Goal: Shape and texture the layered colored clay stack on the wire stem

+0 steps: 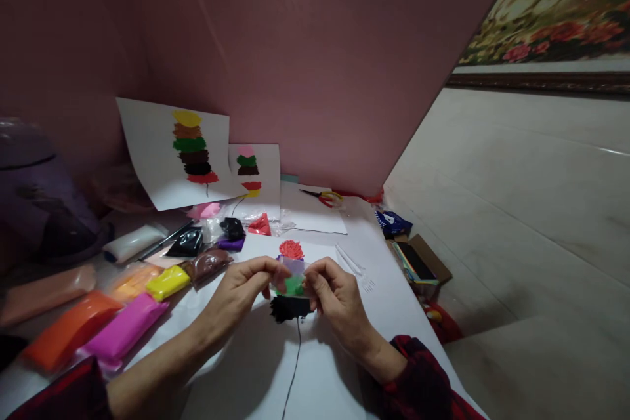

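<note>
My left hand [246, 283] and my right hand [340, 302] pinch the opposite ends of a small clear packet with green clay [294, 285] in it. They hold it over a white sheet of paper [246, 367]. On that sheet is a red, rough-textured clay patch [291, 249], with a bit of purple below it. A jagged black clay patch [283, 310] shows under the packet, and a thin black line [294, 367] runs down from it. The packet and my fingers hide the part between these colours.
Left of my hands lie several clay packets: yellow [168, 283], magenta [125, 331], orange [73, 328] and brown [209, 266]. Two sheets with coloured bands [142, 144] lean against the pink wall. Scissors [329, 198] lie behind; a white fork-like tool [355, 266] lies right.
</note>
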Demonstrator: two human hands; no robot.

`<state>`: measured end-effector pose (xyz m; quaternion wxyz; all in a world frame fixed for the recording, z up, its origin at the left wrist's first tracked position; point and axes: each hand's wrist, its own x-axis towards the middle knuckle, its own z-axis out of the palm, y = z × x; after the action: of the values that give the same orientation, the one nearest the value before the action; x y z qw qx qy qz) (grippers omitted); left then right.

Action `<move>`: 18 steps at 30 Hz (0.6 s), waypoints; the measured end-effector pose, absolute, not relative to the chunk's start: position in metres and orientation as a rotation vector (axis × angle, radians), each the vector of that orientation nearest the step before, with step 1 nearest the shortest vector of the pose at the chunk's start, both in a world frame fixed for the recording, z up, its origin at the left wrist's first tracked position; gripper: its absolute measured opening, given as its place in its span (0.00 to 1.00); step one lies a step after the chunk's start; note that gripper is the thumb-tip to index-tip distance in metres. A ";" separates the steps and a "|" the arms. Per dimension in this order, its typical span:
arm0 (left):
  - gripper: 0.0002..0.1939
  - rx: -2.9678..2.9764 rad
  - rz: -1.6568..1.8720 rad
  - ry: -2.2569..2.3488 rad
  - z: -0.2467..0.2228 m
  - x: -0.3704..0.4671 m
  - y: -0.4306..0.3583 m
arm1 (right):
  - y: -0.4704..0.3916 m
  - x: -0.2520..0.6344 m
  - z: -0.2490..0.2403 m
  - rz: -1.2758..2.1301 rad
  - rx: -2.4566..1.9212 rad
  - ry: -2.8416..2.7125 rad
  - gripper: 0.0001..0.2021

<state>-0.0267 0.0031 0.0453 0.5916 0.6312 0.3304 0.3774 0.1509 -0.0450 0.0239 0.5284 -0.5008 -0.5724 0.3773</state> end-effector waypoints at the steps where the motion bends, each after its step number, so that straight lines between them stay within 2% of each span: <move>1: 0.11 1.500 0.890 0.745 0.044 -0.027 0.004 | -0.045 0.152 0.024 0.881 -1.207 -1.374 0.11; 6: 0.10 1.617 1.085 0.733 0.042 -0.027 0.003 | -0.045 0.154 0.026 0.840 -1.193 -1.467 0.11; 12: 0.07 1.535 0.791 0.738 0.043 -0.025 0.003 | -0.047 0.154 0.026 0.762 -1.211 -1.578 0.09; 18: 0.10 1.422 0.750 0.772 0.033 -0.019 0.001 | -0.048 0.150 0.020 0.769 -1.230 -1.576 0.09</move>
<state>-0.0192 0.0014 0.0332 0.6282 0.6204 0.3369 0.3271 0.1501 -0.0477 0.0204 0.4793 -0.5040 -0.6458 0.3151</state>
